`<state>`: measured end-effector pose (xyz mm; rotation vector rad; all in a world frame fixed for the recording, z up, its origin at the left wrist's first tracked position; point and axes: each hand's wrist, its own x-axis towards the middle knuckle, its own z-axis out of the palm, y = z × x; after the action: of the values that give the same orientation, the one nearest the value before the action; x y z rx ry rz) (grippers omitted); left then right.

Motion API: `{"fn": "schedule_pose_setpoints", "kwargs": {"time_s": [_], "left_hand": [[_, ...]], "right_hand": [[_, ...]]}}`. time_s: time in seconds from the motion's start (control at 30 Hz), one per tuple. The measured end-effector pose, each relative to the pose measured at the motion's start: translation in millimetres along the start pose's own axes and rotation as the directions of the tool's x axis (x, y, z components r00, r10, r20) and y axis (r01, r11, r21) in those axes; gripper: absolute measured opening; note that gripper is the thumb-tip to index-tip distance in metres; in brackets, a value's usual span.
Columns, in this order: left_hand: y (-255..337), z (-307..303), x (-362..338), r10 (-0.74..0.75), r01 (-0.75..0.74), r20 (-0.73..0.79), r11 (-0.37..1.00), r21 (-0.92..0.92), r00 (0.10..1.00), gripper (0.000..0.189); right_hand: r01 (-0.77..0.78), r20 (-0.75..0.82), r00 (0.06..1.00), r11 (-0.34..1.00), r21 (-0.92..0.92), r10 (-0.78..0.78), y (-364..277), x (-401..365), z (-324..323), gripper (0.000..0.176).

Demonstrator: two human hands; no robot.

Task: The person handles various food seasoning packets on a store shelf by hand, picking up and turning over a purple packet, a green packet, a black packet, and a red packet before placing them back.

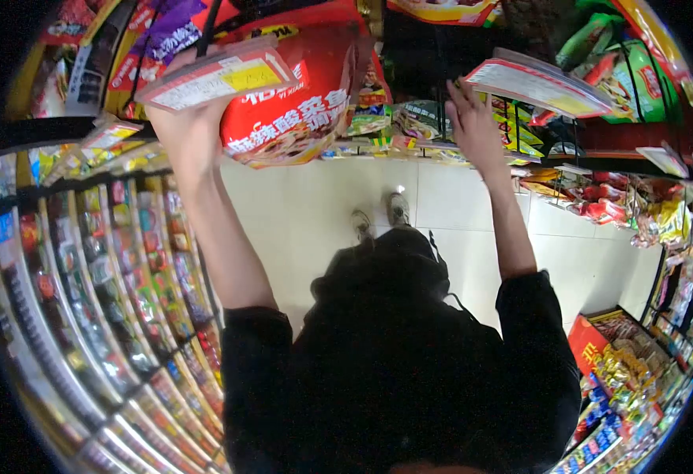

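A large red food bag (299, 99) with white Chinese lettering leans out over the shelf front at the upper left of the head view. My left hand (188, 134) is closed at its left side, the fingers mostly hidden behind a price tag (220, 79) and the bag. To the right, my right hand (473, 118) is raised by the shelf edge with its fingers stretched out and nothing in them. Close to that hand are a grey-green packet (421, 118) and yellow-green packets (520, 134). Another price tag (540, 83) sticks out just right of it.
Purple packaging (172, 31) stands at the upper left and a green bag (642, 83) at the upper right. Shelves of small packs (109, 276) run down the left. At the lower right is an orange box (591, 344) of wrapped goods. Pale floor tiles (465, 197) lie below.
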<state>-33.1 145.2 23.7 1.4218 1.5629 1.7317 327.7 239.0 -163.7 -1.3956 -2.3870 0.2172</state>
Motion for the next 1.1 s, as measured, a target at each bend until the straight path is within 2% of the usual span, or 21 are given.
{"fn": "schedule_pose_setpoints", "kwargs": {"time_s": [0.03, 0.1, 0.17, 0.3, 0.37, 0.4, 0.43, 0.47, 0.57, 0.6, 0.67, 0.77, 0.9, 1.0, 1.03, 1.1], "left_hand": [[0.1, 1.6, 1.2, 0.056, -0.058, -0.043, 0.996, -0.067, 0.998, 0.046], [-7.8, -4.1, 4.1, 0.064, -0.076, -0.067, 0.976, -0.204, 0.996, 0.042], [-22.1, -11.8, 12.0, 0.092, -0.109, -0.065, 0.933, -0.342, 0.994, 0.036], [-13.9, 7.9, 18.5, 0.169, -0.183, -0.072, 0.88, -0.438, 0.983, 0.028], [-6.4, 10.0, 23.0, 0.129, -0.131, -0.033, 0.893, -0.43, 0.991, 0.025], [-2.4, 12.0, 24.0, 0.106, -0.101, -0.012, 0.899, -0.425, 0.994, 0.024], [1.7, 12.9, 24.9, 0.102, -0.102, -0.014, 0.954, -0.282, 0.995, 0.023], [4.4, 12.5, 24.4, 0.124, -0.122, -0.007, 0.968, -0.218, 0.992, 0.022], [6.7, 8.2, 21.3, 0.228, -0.228, -0.003, 0.972, -0.06, 0.974, 0.025], [-10.8, -3.4, 26.8, 0.267, -0.268, -0.019, 0.964, -0.008, 0.963, 0.027], [-6.6, -7.6, 22.7, 0.22, -0.221, 0.019, 0.975, 0.036, 0.975, 0.031], [-14.1, -10.2, 18.7, 0.192, -0.189, -0.037, 0.979, 0.071, 0.981, 0.031], [-14.6, -11.0, 16.5, 0.193, -0.194, -0.031, 0.981, -0.03, 0.981, 0.033], [-5.4, 2.1, 14.9, 0.226, -0.247, -0.103, 0.929, -0.277, 0.969, 0.033], [-6.0, 3.8, 18.3, 0.195, -0.22, -0.117, 0.94, -0.26, 0.974, 0.033], [-8.7, 5.1, 20.1, 0.233, -0.242, -0.07, 0.956, -0.167, 0.97, 0.035]], "right_hand": [[0.017, -0.1, 0.995, 0.996, 0.087, -0.009, -13.5, -17.3, -12.2, 0.037], [-0.002, -0.191, 0.98, 0.969, 0.248, 0.051, -34.5, -49.0, -28.7, 0.027], [-0.072, -0.132, 0.982, 0.919, 0.387, 0.133, -50.8, -82.8, -39.0, 0.026], [-0.16, -0.165, 0.954, 0.892, 0.423, 0.25, -64.0, -139.5, -33.0, 0.022], [-0.174, -0.223, 0.936, 0.908, 0.38, 0.273, -61.9, -160.4, -34.6, 0.021], [-0.236, -0.183, 0.922, 0.868, 0.437, 0.342, -59.8, -169.3, -34.5, 0.021], [-0.297, -0.141, 0.901, 0.82, 0.489, 0.411, -57.0, -177.4, -33.8, 0.02], [-0.36, -0.093, 0.873, 0.762, 0.538, 0.478, -55.0, -186.2, -32.3, 0.02], [-0.409, -0.045, 0.853, 0.719, 0.562, 0.52, -46.7, -209.1, -21.4, 0.022], [-0.437, -0.018, 0.838, 0.69, 0.577, 0.546, -46.1, -217.8, -16.7, 0.023], [-0.496, 0.045, 0.804, 0.627, 0.601, 0.593, -47.1, -233.5, -6.9, 0.024], [-0.553, 0.13, 0.777, 0.57, 0.607, 0.615, -48.9, -257.6, 13.2, 0.025], [-0.605, 0.239, 0.749, 0.49, 0.628, 0.618, -62.0, -270.5, 22.5, 0.027], [-0.57, 0.213, 0.782, 0.533, 0.626, 0.586, -62.1, -279.8, 34.4, 0.026], [-0.561, 0.199, 0.786, 0.54, 0.628, 0.586, -64.4, -280.4, 32.6, 0.026], [-0.593, 0.223, 0.757, 0.501, 0.63, 0.615, -66.1, -282.3, 30.6, 0.026]]}}
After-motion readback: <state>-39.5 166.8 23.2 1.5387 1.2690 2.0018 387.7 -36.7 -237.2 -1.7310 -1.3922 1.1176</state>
